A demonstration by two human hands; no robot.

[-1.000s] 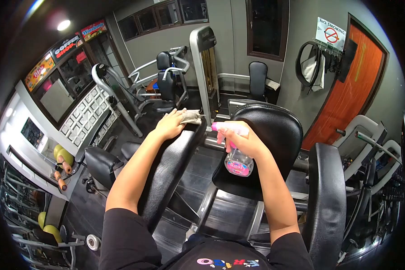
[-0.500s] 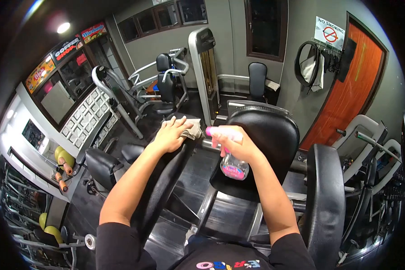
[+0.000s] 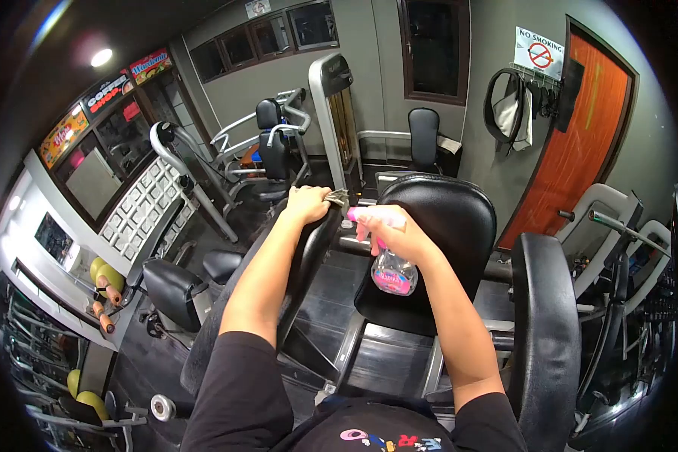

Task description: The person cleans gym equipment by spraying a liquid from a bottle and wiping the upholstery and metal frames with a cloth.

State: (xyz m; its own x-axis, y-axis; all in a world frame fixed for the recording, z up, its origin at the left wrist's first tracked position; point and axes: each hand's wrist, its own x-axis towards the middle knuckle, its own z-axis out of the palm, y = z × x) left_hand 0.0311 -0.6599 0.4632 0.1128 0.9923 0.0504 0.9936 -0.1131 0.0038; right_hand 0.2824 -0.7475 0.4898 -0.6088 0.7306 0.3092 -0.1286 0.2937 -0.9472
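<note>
My left hand (image 3: 309, 205) rests at the far end of a long black padded bench (image 3: 301, 252), fingers wrapped over a crumpled greyish cloth (image 3: 338, 197) that sticks out on the right. In my right hand (image 3: 392, 232) is a clear spray bottle (image 3: 393, 273) with a pink trigger top and pink label. The bottle is held upright, in front of a black padded seat (image 3: 444, 226). Its pink nozzle points left, close to the cloth.
A tall black pad (image 3: 544, 331) stands close on the right. Ahead is a weight-stack machine (image 3: 337, 113), with a seated machine (image 3: 273, 147) to its left. Another black pad (image 3: 175, 294) lies at the left. An orange door (image 3: 580, 143) is at the right.
My left hand has moved forward along the bench, and its spread fingers have curled over the cloth. My right hand still holds the bottle in nearly the same place. The view has shifted slightly.
</note>
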